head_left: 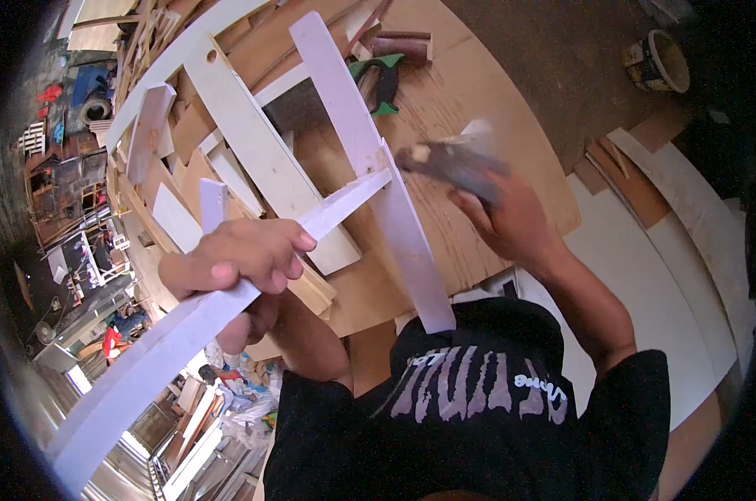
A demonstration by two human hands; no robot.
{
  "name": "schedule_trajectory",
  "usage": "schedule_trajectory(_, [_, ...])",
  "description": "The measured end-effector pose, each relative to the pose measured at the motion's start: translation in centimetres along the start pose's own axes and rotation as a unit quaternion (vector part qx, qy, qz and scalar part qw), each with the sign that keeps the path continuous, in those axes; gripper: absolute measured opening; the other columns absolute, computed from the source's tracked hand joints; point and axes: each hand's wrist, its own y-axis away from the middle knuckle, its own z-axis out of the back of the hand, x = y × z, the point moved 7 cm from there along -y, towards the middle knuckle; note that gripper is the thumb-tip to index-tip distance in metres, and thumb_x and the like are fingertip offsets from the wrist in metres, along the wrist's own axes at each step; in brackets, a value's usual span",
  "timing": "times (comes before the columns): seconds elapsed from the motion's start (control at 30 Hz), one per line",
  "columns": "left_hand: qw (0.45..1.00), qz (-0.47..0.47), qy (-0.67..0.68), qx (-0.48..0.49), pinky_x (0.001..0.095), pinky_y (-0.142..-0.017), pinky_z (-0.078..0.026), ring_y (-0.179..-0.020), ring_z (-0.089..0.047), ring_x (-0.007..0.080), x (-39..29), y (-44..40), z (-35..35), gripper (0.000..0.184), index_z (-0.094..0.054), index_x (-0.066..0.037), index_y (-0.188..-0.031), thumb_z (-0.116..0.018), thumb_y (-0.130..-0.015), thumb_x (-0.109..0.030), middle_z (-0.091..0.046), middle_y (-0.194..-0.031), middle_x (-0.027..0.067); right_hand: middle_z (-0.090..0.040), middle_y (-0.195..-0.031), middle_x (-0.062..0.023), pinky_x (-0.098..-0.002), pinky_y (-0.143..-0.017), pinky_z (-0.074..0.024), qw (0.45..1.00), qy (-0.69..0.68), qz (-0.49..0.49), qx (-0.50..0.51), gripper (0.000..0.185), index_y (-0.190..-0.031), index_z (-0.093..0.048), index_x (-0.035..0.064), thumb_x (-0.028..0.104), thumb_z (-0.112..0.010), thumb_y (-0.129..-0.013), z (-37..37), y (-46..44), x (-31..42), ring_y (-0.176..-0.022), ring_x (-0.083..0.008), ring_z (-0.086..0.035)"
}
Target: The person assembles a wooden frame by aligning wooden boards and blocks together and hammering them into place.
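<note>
My left hand (246, 259) is wrapped around a long, narrow whitish board (148, 351). This board slants from the lower left, and its far end meets the side of another long pale board (404, 238) near the middle of the view. The second board runs from the worktable's far side down to the shirt front. In my right hand (511, 219) is a dark hand tool (465, 171), just right of where the boards meet. Motion smears the tool, so its exact kind and any contact with the boards cannot be made out.
A handsaw with a green and black handle (384, 83) lies on the wooden worktable (495, 92). Near it are a reddish-brown roll (403, 47) and a white board with a hole (252, 142). Scrap boards pile up leftward. A bucket (657, 63) stands at upper right.
</note>
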Motion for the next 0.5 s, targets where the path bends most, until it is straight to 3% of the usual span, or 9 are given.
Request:
schedule_trajectory(0.1, [0.999,-0.023,0.037,-0.002,0.0511,-0.068,-0.057,-0.065,-0.060,0.0274,0.7,-0.3,0.5,0.038,-0.047,-0.004,-0.119,-0.063,-0.095,-0.029,-0.060,-0.079,0.0143,-0.067,-0.095,-0.0178,-0.0442,-0.072,-0.0529,0.993,0.041,0.114,-0.005,0.034,-0.115,-0.062,0.0079,0.023,-0.072,-0.086,-0.1,2.1,0.1,-0.088,-0.0366,-0.067])
schedule_trajectory(0.17, [0.995,-0.013,0.086,-0.056,0.0501,-0.069,-0.056,-0.064,-0.060,0.0277,1.4,0.1,1.2,0.039,-0.051,-0.003,-0.112,-0.067,-0.091,-0.031,-0.060,-0.079,0.0138,-0.069,-0.106,-0.0145,-0.0454,-0.070,-0.0563,0.984,0.097,0.064,0.132,0.047,-0.130,-0.055,0.0162,0.024,-0.068,-0.086,-1.4,2.6,-0.5,-0.089,-0.0340,-0.070])
schedule_trajectory(0.2, [0.995,0.003,0.086,-0.048,0.0482,-0.070,-0.057,-0.065,-0.060,0.0277,1.6,-0.6,1.0,0.036,-0.054,-0.002,-0.104,-0.066,-0.091,-0.034,-0.060,-0.079,0.0134,-0.068,-0.101,-0.0131,-0.0389,-0.069,-0.0537,0.988,0.091,0.086,0.091,0.048,-0.123,-0.059,0.0114,0.016,-0.076,-0.078,-1.2,2.4,0.2,-0.086,-0.0323,-0.068])
schedule_trajectory(0.27, [0.992,0.032,0.084,-0.090,0.0439,-0.073,-0.056,-0.067,-0.061,0.0273,2.5,-0.4,1.0,0.044,-0.059,-0.002,-0.082,-0.060,-0.092,-0.044,-0.061,-0.079,0.0114,-0.068,-0.101,-0.0134,-0.0389,-0.069,-0.0537,0.985,0.100,0.104,0.098,0.050,-0.124,-0.058,0.0111,0.015,-0.076,-0.077,-1.9,2.1,0.4,-0.087,-0.0322,-0.068])
schedule_trajectory(0.33, [0.997,0.050,0.049,-0.030,0.0508,-0.069,-0.050,-0.074,-0.057,0.0269,2.7,-0.3,1.2,0.058,-0.059,-0.009,-0.103,-0.064,-0.086,-0.064,-0.059,-0.082,0.0065,-0.068,-0.102,-0.0137,-0.0389,-0.069,-0.0536,0.979,0.111,0.131,0.106,0.052,-0.125,-0.058,0.0107,0.014,-0.076,-0.076,-2.2,1.6,0.5,-0.087,-0.0321,-0.069])
schedule_trajectory(0.43, [0.995,0.056,0.020,-0.081,0.0493,-0.071,-0.050,-0.072,-0.056,0.0285,3.3,-0.6,1.1,0.061,-0.056,-0.002,-0.098,-0.058,-0.089,-0.063,-0.057,-0.082,0.0095,-0.067,-0.099,-0.0143,-0.0395,-0.070,-0.0531,0.976,0.116,0.143,0.118,0.048,-0.124,-0.059,0.0089,0.014,-0.075,-0.079,-3.3,1.1,0.1,-0.085,-0.0341,-0.067])
schedule_trajectory(0.5, [0.991,0.053,0.001,-0.121,0.0491,-0.072,-0.049,-0.072,-0.056,0.0284,3.8,-0.6,1.2,0.064,-0.056,0.000,-0.098,-0.056,-0.089,-0.064,-0.056,-0.082,0.0101,-0.068,-0.107,-0.0135,-0.0411,-0.065,-0.0551,0.986,0.043,0.159,0.040,0.048,-0.127,-0.057,0.0111,0.019,-0.072,-0.082,-3.6,0.8,-1.0,-0.093,-0.0301,-0.069])
